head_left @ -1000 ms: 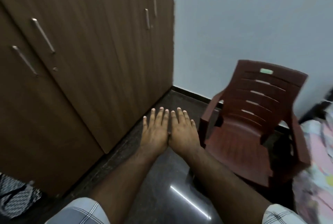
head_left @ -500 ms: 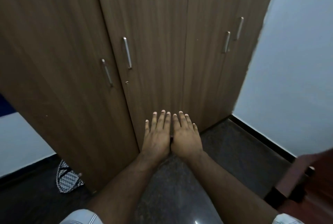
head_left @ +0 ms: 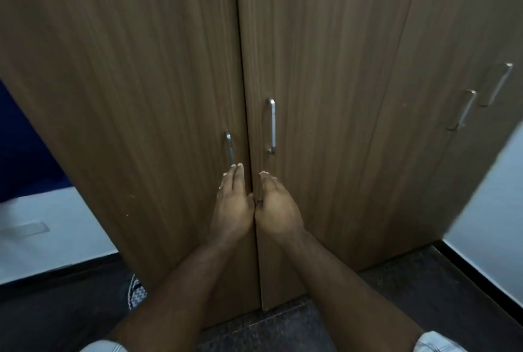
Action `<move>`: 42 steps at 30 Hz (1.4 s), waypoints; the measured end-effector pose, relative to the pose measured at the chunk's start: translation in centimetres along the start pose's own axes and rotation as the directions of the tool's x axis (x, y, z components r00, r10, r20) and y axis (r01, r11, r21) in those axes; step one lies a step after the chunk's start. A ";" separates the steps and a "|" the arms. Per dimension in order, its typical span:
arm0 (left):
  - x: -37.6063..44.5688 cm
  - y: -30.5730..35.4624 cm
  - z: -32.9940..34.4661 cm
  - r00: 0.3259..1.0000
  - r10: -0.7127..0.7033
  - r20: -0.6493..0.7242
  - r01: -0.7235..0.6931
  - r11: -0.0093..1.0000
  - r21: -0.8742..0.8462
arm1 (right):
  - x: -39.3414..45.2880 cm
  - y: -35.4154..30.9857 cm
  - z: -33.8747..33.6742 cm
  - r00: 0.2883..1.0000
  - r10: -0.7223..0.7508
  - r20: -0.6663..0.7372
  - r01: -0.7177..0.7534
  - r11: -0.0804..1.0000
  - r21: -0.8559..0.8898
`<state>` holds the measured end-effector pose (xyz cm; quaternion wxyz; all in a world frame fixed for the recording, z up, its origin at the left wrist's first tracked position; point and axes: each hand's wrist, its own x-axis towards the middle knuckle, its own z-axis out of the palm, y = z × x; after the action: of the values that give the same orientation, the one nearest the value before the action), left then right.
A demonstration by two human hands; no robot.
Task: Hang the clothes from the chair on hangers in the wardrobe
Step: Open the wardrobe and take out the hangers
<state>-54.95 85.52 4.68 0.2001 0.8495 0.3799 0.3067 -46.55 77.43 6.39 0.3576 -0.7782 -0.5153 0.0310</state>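
Directly above both loosely open, empty hands stood the upright handles of the closed wardrobe [head_left: 325, 68], the left hand [head_left: 232, 204] fingertips at the foot of the left handle [head_left: 229, 149], the right hand [head_left: 278, 208] just below the right handle [head_left: 271, 125].

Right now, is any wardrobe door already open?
No, the wardrobe doors are all shut, and the left hand and right hand hold nothing just below the handles.
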 end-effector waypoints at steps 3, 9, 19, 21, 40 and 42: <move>2.4 0.0 -0.8 0.996 -0.053 -0.066 0.050 0.997 -0.053 | 2.9 -0.5 -0.3 1.000 -0.026 -0.013 0.027 0.996 0.090; 6.3 0.8 -0.4 0.960 -0.215 -0.179 0.184 0.967 -0.175 | 7.5 0.3 -0.7 0.997 -0.081 -0.007 0.081 0.978 0.191; 9.1 1.5 -0.3 0.855 -0.503 -0.122 0.373 0.763 -0.528 | 9.9 0.4 0.8 0.989 -0.057 0.139 0.001 0.927 0.376; 8.9 1.6 -0.5 0.850 -0.506 -0.148 0.391 0.793 -0.466 | 9.8 0.6 1.2 0.988 -0.062 0.140 0.004 0.924 0.382; -3.9 4.7 -5.5 0.939 -0.050 -0.339 0.041 0.999 -0.033 | 4.6 -1.4 -1.7 0.969 0.241 0.056 -0.191 0.584 0.789; -5.5 5.2 -6.5 0.958 0.013 -0.285 -0.015 1.000 -0.003 | 3.2 -2.2 -2.0 0.967 0.250 0.040 -0.188 0.602 0.776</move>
<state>-59.47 78.70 10.39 0.1431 0.7986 0.3980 0.4282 -45.93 79.50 10.14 0.6685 -0.6067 -0.3394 0.2642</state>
